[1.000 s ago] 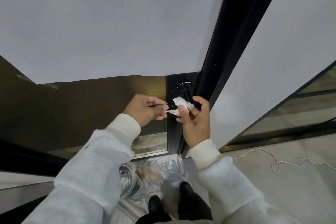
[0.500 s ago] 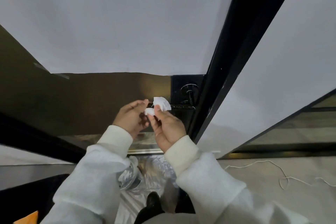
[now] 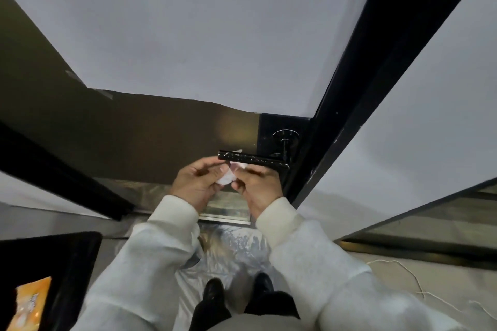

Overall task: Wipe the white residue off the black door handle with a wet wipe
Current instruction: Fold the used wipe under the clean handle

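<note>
The black door handle point(image 3: 254, 160) is a straight lever on a black plate at the door's edge, streaked with white residue along its length. Just below its free end, a small crumpled white wet wipe point(image 3: 228, 176) sits between my two hands. My left hand point(image 3: 197, 183) pinches the wipe from the left with curled fingers. My right hand point(image 3: 256, 185) holds it from the right, fingers bent round it, right under the lever. Neither hand touches the handle.
The black door frame point(image 3: 357, 105) runs diagonally up on the right, with a white wall beyond it. Clear plastic sheeting point(image 3: 234, 250) covers the floor by my black shoes. A thin white cord point(image 3: 403, 271) lies at right. A black tray with an orange pack point(image 3: 29, 301) sits lower left.
Both hands have come off the handle and dropped just below it, now working the wipe between them. The lever, covered by the wipe before, is bare with its white streaks showing.
</note>
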The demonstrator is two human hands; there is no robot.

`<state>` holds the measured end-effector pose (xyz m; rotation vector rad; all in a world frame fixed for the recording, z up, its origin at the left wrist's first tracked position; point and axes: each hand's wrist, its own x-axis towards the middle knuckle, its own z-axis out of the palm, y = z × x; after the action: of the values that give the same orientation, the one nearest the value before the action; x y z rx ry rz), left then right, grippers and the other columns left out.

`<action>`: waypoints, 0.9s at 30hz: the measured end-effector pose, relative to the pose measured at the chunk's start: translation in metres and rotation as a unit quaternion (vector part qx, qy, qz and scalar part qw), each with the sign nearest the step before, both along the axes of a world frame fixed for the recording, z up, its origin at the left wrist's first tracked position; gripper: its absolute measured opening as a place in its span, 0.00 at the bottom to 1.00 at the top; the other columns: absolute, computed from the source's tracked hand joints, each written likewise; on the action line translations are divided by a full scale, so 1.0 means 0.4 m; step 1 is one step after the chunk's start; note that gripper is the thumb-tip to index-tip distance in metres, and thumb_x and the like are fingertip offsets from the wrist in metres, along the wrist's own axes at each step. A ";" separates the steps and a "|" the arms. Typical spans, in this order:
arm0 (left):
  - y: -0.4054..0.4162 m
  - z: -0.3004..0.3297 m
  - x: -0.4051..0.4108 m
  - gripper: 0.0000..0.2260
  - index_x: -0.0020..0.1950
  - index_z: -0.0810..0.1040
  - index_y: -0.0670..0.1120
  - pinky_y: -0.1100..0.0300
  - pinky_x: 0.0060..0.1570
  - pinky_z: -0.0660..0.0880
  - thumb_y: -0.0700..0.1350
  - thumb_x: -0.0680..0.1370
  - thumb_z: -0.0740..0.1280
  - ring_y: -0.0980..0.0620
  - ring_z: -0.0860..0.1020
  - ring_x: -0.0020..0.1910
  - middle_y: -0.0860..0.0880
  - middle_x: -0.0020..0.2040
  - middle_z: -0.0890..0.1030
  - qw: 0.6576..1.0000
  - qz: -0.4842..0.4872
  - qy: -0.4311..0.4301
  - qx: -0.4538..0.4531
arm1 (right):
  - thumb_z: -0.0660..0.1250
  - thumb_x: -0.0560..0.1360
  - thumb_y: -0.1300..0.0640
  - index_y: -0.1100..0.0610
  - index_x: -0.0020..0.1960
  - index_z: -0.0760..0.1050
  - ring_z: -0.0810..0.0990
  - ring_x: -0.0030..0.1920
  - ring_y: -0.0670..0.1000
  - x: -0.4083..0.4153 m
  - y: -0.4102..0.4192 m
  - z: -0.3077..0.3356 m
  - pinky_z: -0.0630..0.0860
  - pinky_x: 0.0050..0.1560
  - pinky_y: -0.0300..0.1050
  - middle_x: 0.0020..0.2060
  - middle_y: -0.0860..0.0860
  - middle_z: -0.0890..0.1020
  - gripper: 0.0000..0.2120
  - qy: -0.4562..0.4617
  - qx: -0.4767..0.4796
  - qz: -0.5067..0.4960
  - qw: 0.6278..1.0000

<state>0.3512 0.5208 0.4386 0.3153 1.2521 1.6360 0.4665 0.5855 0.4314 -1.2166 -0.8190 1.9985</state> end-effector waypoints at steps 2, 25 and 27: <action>0.006 -0.005 0.010 0.20 0.50 0.81 0.38 0.60 0.34 0.80 0.39 0.60 0.76 0.48 0.84 0.39 0.43 0.42 0.85 1.000 0.008 -0.010 0.023 | 0.74 0.71 0.71 0.61 0.38 0.82 0.81 0.34 0.53 0.015 0.011 0.000 0.78 0.34 0.44 0.34 0.55 0.84 0.07 0.016 0.023 -0.007 1.000; -0.317 -0.486 -0.126 0.09 0.39 0.73 0.41 0.58 0.31 0.80 0.32 0.76 0.70 0.47 0.80 0.32 0.39 0.36 0.79 0.932 0.207 -0.094 -0.282 | 0.76 0.68 0.69 0.54 0.41 0.83 0.84 0.39 0.49 -0.204 -0.192 -0.408 0.80 0.42 0.42 0.38 0.51 0.85 0.11 -0.228 0.173 0.412 0.865; -0.361 -0.575 -0.169 0.10 0.39 0.73 0.41 0.60 0.30 0.79 0.30 0.76 0.68 0.48 0.81 0.32 0.41 0.35 0.79 0.920 0.227 -0.121 -0.296 | 0.78 0.68 0.65 0.50 0.39 0.83 0.85 0.40 0.51 -0.259 -0.227 -0.503 0.82 0.44 0.47 0.39 0.52 0.86 0.11 -0.252 0.172 0.426 0.851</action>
<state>0.2835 0.3762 0.2088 -0.5763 1.6267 1.5105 0.3630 0.4948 0.2302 -1.2903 -2.1934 1.9983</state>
